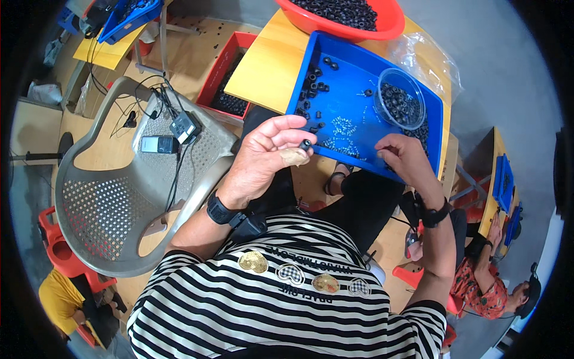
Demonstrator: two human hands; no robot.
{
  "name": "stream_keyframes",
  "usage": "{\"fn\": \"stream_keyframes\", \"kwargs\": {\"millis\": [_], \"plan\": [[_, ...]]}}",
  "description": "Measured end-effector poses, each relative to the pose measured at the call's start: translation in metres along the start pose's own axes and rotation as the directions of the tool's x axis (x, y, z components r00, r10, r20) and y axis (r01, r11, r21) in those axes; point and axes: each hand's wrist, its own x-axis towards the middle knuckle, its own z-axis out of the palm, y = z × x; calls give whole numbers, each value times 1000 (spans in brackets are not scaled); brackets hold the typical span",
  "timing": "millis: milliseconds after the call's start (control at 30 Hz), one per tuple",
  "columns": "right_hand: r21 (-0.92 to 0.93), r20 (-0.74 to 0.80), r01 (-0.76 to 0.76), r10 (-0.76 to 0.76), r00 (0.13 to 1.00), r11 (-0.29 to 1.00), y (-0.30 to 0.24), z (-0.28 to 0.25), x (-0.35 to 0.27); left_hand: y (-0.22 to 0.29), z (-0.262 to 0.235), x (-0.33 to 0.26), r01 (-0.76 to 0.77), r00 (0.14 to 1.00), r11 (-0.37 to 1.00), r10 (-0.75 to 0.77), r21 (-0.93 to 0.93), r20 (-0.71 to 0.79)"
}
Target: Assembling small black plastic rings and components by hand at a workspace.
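My left hand (258, 154) pinches a small black cylindrical part (305, 145) between its fingertips and thumb, just off the near left corner of a blue tray (353, 60). A tan wrap covers the thumb. Over the tray's near right side, my right hand (409, 160) has thumb and fingers pressed together; whatever is between them is too small to make out. Scattered across the tray floor are tiny silvery pieces (344, 127). Loose black parts (312, 81) lie along its left side, and a clear round tub (378, 99) of similar parts stands at its right.
Behind the tray, a red basin (391, 27) full of black parts rests on the yellow table (257, 72). A clear plastic bag (433, 57) lies beside it. To the left are a red box (209, 87) and a grey chair (98, 206) with devices and cables. A co-worker (484, 287) sits at right.
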Motion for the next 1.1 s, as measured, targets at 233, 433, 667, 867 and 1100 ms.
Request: {"fn": "stream_keyframes", "kwargs": {"millis": [233, 433, 667, 867, 1100], "plan": [[-139, 22, 15, -12, 1000, 990, 36, -2, -3, 2, -4, -3, -6, 1000, 1000, 6, -31, -13], [-265, 42, -47, 60, 997, 963, 42, -7, -6, -2, -5, -1, -30, 1000, 999, 31, -29, 2], [-154, 28, 23, -19, 999, 988, 56, -2, -7, -3, -2, 1, -14, 1000, 1000, 14, -11, 7], [-105, 6, 36, -35, 999, 994, 53, -3, -9, -6, -1, 2, -36, 999, 999, 35, 36, 28], [-75, 41, -84, 87, 995, 994, 53, 0, -10, -6, 3, 3, -31, 999, 999, 30, 36, 34]]}}
